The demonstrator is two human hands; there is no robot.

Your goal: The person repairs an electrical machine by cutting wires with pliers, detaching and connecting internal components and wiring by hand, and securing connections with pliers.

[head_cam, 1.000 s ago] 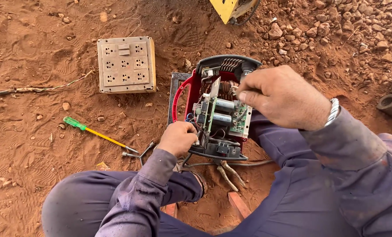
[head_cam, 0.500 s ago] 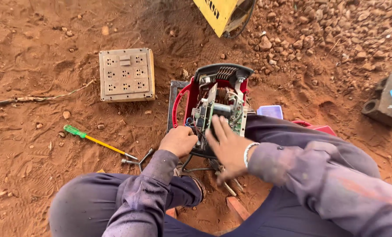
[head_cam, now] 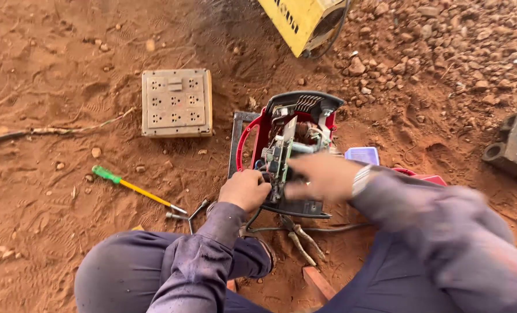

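An opened red and black machine (head_cam: 296,116) stands on the red dirt in front of me, its circuit board and wiring exposed. My left hand (head_cam: 244,189) grips its lower left edge near the red frame. My right hand (head_cam: 322,175) is blurred in motion over the lower part of the circuit board, fingers extended toward the left; I cannot tell whether it holds anything. Both arms wear grey-purple sleeves, and a watch band (head_cam: 361,179) shows at the right wrist.
A beige socket box (head_cam: 176,103) lies to the left. A screwdriver with a green and yellow handle (head_cam: 132,188) lies near my left knee. A yellow machine (head_cam: 310,20) stands at the top, a small lilac box (head_cam: 362,155) at the right, grey metal part (head_cam: 516,145) far right.
My right hand dropped from the top of the board to its lower part, then shifted across it. The left hand kept its grip. The view tilted slightly.
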